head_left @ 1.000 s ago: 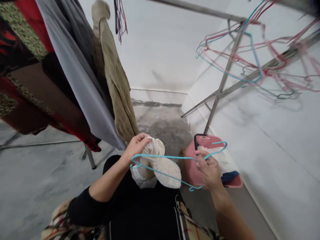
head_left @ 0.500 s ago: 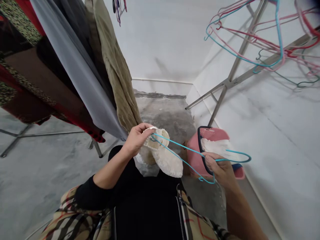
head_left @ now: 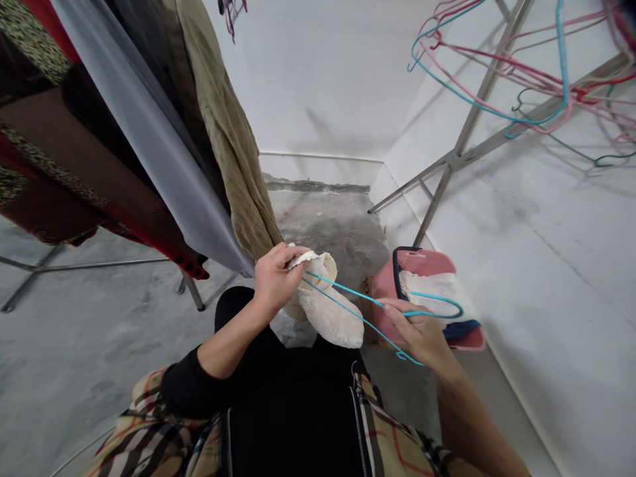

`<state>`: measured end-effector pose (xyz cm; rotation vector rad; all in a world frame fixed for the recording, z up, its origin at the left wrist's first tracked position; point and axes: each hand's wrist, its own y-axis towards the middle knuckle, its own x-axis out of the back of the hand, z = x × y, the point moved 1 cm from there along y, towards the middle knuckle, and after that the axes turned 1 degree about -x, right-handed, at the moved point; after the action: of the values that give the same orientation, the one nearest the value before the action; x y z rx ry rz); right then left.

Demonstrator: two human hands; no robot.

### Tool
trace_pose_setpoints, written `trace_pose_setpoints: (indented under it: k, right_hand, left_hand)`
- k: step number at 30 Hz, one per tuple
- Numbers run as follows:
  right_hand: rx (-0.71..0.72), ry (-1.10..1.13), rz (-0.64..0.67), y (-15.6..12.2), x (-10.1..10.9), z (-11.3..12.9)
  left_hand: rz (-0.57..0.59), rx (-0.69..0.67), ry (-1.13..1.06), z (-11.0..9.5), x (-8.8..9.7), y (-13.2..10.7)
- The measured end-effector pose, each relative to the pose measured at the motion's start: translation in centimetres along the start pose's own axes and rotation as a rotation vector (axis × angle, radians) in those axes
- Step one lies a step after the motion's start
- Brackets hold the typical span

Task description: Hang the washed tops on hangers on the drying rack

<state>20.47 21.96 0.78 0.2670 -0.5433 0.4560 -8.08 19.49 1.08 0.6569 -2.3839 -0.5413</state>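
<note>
My left hand [head_left: 279,277] is closed on the gathered rim of a white fuzzy sock [head_left: 334,317], which hangs with its rounded end down toward my lap. A light blue wire clothes hanger [head_left: 368,323] reaches across to the sock; its left end is at the sock's opening, partly hidden by the fabric and my left fingers. My right hand [head_left: 415,329] is closed around the hanger, and the hook-like curved end sticks out to the right of it.
A pink basket [head_left: 385,288] with white cloth [head_left: 432,291] and dark blue cloth [head_left: 462,328] stands right. Clothes [head_left: 223,132] hang on a rack at left. A metal stand [head_left: 453,159] carries several hangers [head_left: 501,66] at upper right. Grey concrete floor [head_left: 328,212] lies between white walls.
My right hand has moved left with the hanger, bringing its left end further into the sock's opening. My left fingers have shifted slightly on the rim, and the view has moved a little.
</note>
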Motion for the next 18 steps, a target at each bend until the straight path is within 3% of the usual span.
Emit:
trace_pose_setpoints:
  k: [3, 9, 12, 16, 18]
  right_hand:
    - [0.017, 0.027, -0.019, 0.7, -2.5, 0.5]
    - [0.126, 0.157, -0.21, 2.6, -7.1, 0.4]
    - [0.159, 0.182, -0.271, 3.2, -7.1, -0.2]
    - [0.194, 0.195, -0.289, 3.9, -5.2, -0.3]
    - [0.221, 0.197, -0.3, 4.1, -4.1, 0.3]
  left_hand:
    - [0.058, -0.11, 0.053, -1.3, -1.0, -1.3]
    - [0.244, -0.365, 0.097, -3.2, -2.9, -4.3]
    - [0.242, -0.499, 0.248, -3.4, -2.1, -3.9]
    - [0.143, -0.672, 0.503, -4.0, 0.3, -1.7]
    - [0.203, -0.707, 0.577, -4.2, 1.2, -0.6]
